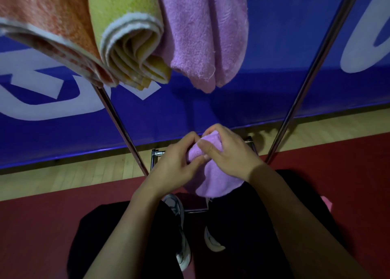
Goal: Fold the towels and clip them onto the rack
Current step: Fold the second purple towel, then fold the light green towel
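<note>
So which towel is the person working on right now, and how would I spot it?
Look below the three towels hanging at the top: orange, yellow, purple. Between the two slanted metal poles, both hands meet. The small purple towel is bunched there, held by the left hand and right hand, the only towel not hanging.

The rack (312,71) carries the hanging towels: its metal poles slant down from the upper part of the frame to a chrome base bar (157,153) at centre. An orange towel (48,25), a folded yellow towel (130,46) and a purple towel (202,36) hang side by side across the top left and middle. The floor (42,226), pale wood then dark red, bears the rack's feet and two sneakers (181,232) at lower centre.
</note>
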`<state>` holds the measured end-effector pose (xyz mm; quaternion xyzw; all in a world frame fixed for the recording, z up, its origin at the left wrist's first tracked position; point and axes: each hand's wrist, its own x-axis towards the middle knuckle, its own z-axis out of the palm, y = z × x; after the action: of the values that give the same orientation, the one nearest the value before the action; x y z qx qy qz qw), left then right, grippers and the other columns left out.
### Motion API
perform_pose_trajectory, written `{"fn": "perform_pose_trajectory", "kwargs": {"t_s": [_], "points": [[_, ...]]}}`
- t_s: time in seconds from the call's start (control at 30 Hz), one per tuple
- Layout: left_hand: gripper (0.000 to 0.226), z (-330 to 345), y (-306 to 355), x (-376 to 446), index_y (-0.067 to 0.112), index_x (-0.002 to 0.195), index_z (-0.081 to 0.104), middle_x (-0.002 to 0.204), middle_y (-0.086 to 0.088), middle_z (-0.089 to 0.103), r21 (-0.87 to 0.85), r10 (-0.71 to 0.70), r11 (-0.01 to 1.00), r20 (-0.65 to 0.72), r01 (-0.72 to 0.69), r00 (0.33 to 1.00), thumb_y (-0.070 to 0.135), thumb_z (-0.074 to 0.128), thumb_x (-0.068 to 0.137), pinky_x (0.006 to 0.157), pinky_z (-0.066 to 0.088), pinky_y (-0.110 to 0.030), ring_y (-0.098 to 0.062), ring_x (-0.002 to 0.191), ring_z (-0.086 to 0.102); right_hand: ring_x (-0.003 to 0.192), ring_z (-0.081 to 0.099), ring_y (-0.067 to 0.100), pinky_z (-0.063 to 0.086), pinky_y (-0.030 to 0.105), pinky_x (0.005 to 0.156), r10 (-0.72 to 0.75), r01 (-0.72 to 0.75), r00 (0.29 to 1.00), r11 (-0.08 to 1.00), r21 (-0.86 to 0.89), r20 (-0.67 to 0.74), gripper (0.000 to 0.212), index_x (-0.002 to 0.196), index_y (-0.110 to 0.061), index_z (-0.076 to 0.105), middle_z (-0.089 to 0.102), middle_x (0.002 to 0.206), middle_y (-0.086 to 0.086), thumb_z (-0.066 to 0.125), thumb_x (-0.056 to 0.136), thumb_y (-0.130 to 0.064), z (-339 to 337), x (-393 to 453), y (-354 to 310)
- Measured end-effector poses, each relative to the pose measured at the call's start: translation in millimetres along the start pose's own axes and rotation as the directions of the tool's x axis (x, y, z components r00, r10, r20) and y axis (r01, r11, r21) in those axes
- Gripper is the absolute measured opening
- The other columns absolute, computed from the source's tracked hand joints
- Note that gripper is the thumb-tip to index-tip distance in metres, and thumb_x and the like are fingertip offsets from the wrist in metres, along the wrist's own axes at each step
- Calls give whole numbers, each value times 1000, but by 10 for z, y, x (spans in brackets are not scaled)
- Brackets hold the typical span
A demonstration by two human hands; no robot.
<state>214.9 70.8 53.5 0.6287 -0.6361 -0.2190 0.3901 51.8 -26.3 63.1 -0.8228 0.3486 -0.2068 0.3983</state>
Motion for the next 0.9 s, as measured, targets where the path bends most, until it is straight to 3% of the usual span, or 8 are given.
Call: {"fn": "perform_pose_trajectory", "kwargs": {"t_s": [0.2, 0.3, 0.4, 0.5, 0.6, 0.77, 0.83, 0.9], "points": [[24, -76, 98, 37, 28, 95, 62, 77, 8, 67, 48, -54, 997, -39, 56, 998, 44, 79, 90, 61, 45, -26, -9, 65, 56, 75, 55, 28, 35, 39, 66, -36, 6, 991, 976, -219, -132, 30, 96, -24, 48, 60, 77, -2, 42, 105, -52, -104, 11, -43], [28, -212, 142, -12, 28, 101, 64, 81, 9, 73, -25, -121, 992, 55, 122, 991, 41, 84, 86, 62, 44, -17, -3, 65, 56, 93, 62, 43, 43, 44, 72, -66, 8, 957, 979, -202, -281, 38, 106, -20, 60, 72, 95, 11, 33, 109, -47, -239, 5, 13], [34, -321, 188, -97, 32, 110, 64, 84, 6, 73, -92, -185, 977, 72, 191, 980, 39, 85, 85, 62, 44, -14, -1, 64, 55, 99, 67, 51, 52, 52, 81, -155, 50, 917, 959, -280, -367, 37, 123, -4, 70, 73, 114, 23, 39, 108, -18, -384, -87, -5], [22, -390, 321, -156, 22, 103, 69, 84, 5, 74, -138, -187, 970, 105, 200, 977, 33, 82, 89, 64, 51, -23, -7, 66, 61, 124, 59, 46, 40, 41, 102, -33, -26, 924, 989, -147, -382, 38, 138, -2, 63, 65, 137, 20, 37, 113, -15, -516, -172, -21], [18, -451, 452, -227, 19, 103, 67, 81, -4, 75, -172, -161, 969, 117, 180, 980, 30, 77, 94, 72, 56, -33, -16, 69, 68, 130, 57, 41, 38, 38, 105, 35, -73, 907, 995, -74, -421, 41, 138, -7, 64, 65, 139, 17, 36, 113, -26, -628, -290, 0], [15, -491, 864, -285, 8, 107, 59, 73, -11, 64, -313, -51, 947, 92, 77, 994, 14, 70, 99, 68, 51, -21, -15, 67, 59, 111, 64, 35, 33, 28, 76, 110, -95, 871, 994, 54, -479, 44, 109, -9, 71, 72, 107, 13, 36, 112, -36, -769, -489, -19], [11, -516, 1059, -261, 6, 106, 63, 72, -8, 63, -324, -14, 945, 104, 47, 994, 13, 69, 100, 67, 52, -22, -15, 68, 57, 101, 64, 30, 35, 29, 77, 119, -75, 860, 991, 107, -496, 43, 92, -17, 66, 66, 91, 1, 35, 112, -39, -863, -556, -93], [12, -575, 1258, -213, 5, 107, 68, 76, -11, 67, -307, 8, 950, 201, 55, 980, 15, 68, 101, 67, 54, -28, -20, 69, 62, 99, 60, 20, 37, 28, 81, 126, -66, 854, 989, 136, -505, 41, 96, -19, 67, 63, 92, -7, 35, 111, -41, -977, -611, -194]]}}
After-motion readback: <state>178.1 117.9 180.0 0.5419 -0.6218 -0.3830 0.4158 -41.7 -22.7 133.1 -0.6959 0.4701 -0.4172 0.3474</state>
